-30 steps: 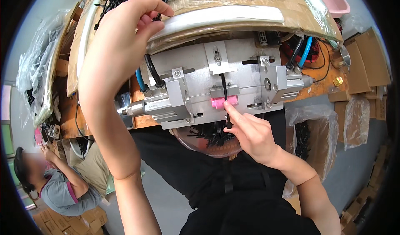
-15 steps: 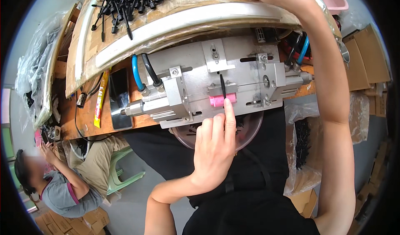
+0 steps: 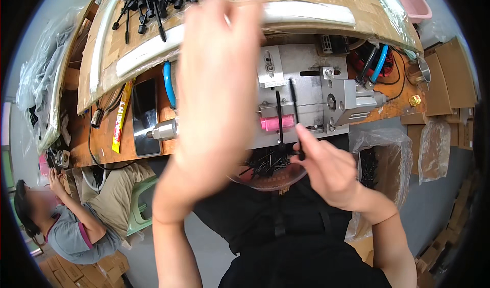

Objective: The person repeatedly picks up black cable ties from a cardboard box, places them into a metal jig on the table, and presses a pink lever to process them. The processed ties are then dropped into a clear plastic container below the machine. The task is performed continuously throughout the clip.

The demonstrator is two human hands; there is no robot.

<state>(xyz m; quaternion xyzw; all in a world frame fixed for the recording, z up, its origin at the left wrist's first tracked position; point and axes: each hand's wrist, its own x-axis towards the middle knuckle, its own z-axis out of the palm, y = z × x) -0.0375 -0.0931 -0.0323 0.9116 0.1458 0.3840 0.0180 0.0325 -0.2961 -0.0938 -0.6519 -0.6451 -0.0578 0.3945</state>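
Observation:
My right hand (image 3: 332, 173) pinches a black wand (image 3: 294, 101) by its thick lower end. The wand's slim brush-like tip points away from me over the metal fixture (image 3: 309, 96). Just left of it, a second black wand (image 3: 279, 115) lies across a pink block (image 3: 270, 123) in the fixture's middle. Smeared by motion, my left hand (image 3: 219, 68) is raised over the fixture's left side, its fingers near the pile of black wands (image 3: 148, 7). Whether it holds anything does not show. My left arm hides the left clamp.
A clear bowl (image 3: 273, 187) with black pieces sits below the fixture's front edge. Blue hoses (image 3: 380, 63), a phone (image 3: 146, 119) and a yellow packet (image 3: 121, 119) are on the bench. A co-worker (image 3: 81, 232) sits at the left.
My left hand has left the pink block and risen up and left. My right hand has come down from the top of the board to the fixture, now with a wand in it.

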